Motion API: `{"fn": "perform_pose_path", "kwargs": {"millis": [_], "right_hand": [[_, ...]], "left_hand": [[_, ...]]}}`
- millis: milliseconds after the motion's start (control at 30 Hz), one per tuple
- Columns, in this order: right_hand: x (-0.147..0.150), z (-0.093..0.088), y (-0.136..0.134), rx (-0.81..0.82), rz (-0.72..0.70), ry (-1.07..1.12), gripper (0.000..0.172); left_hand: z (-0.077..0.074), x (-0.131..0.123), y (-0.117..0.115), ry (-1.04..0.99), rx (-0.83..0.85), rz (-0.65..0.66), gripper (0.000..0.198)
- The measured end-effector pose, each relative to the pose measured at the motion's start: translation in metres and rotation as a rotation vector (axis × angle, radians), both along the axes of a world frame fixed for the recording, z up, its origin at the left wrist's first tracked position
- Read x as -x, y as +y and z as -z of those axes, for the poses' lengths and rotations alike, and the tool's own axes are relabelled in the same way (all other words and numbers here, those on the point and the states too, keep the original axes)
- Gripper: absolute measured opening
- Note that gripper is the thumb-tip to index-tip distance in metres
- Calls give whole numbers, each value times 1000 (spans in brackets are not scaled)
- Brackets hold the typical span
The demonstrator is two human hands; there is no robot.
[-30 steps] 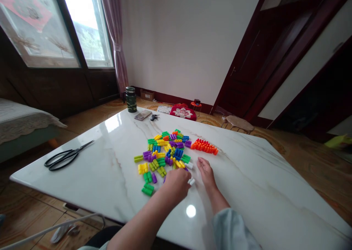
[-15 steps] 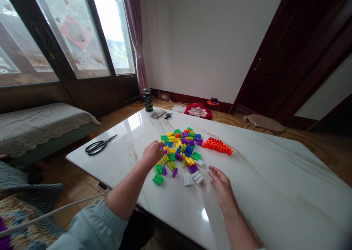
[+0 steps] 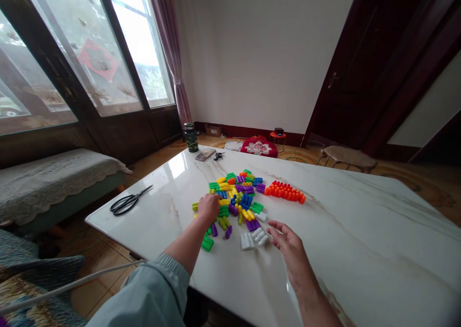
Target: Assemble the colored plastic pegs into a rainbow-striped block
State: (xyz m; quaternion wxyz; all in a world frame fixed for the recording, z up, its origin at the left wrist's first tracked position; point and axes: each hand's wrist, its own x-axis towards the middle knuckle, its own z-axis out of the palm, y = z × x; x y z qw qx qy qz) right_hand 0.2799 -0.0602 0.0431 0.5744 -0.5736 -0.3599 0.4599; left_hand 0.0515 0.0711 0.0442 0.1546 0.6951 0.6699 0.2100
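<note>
A heap of colourful plastic toy blocks (image 3: pixel 247 201), made of joined tubes, is spread over the white marble-patterned table (image 3: pixel 360 240). My left hand (image 3: pixel 210 209) is at the heap's left side, fingers curled down among yellow and green pieces; its fingertips are hidden, so I cannot make out what is in them. Just left of it lies a yellow-green block (image 3: pixel 195 206). Beside the white blocks (image 3: pixel 247 241) at the near right, my right hand (image 3: pixel 288 243) hovers with its fingers apart and nothing in it. Orange-red blocks (image 3: pixel 285 191) stand grouped in rows right of the heap.
Black-handled scissors (image 3: pixel 128 201) lie at the table's left. Toward the far left corner are a dark green bottle (image 3: pixel 191 138), a phone (image 3: pixel 205 154) and keys (image 3: pixel 218 156). A white cable (image 3: pixel 79 284) crosses at lower left. A stool (image 3: pixel 347 157) stands beyond the table.
My left hand has shifted over the left edge of the heap, and a yellow-green block now shows left of it. The right hand has come slightly closer to the white blocks.
</note>
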Motion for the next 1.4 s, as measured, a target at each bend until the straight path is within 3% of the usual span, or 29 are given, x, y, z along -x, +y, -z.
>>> {"fn": "perform_pose_path", "kwargs": {"millis": [133, 267, 433, 500, 667, 867, 1000, 1133, 1267, 1400], "right_hand": [[-1, 4, 3, -19, -2, 6, 48], [2, 5, 6, 4, 13, 28, 48], [7, 3, 5, -7, 10, 52, 49], [8, 3, 5, -16, 0, 53, 50], [1, 4, 8, -79, 48, -160, 55], [-6, 6, 9, -230, 67, -642, 24], [-6, 8, 9, -260, 29, -724, 21], [-17, 12, 15, -305, 97, -719, 24], [-49, 32, 29, -264, 309, -774, 29], [-72, 62, 57, -166, 349, -854, 26]], "left_hand": [[-11, -10, 3, -236, -41, -81, 27], [-22, -32, -2, -524, 23, 17, 30], [-22, -64, -19, -1076, 374, 149, 35], [-20, -72, -25, -1126, 468, 161, 36], [-16, -84, -33, -974, 494, 365, 36], [-13, -89, -40, -664, 345, 538, 26], [-20, -93, -46, -435, 199, 583, 21], [-29, -98, -58, -258, 66, 562, 33], [-39, -101, -81, 1, 17, 589, 36], [-49, -106, -104, 151, 191, 705, 34]]}}
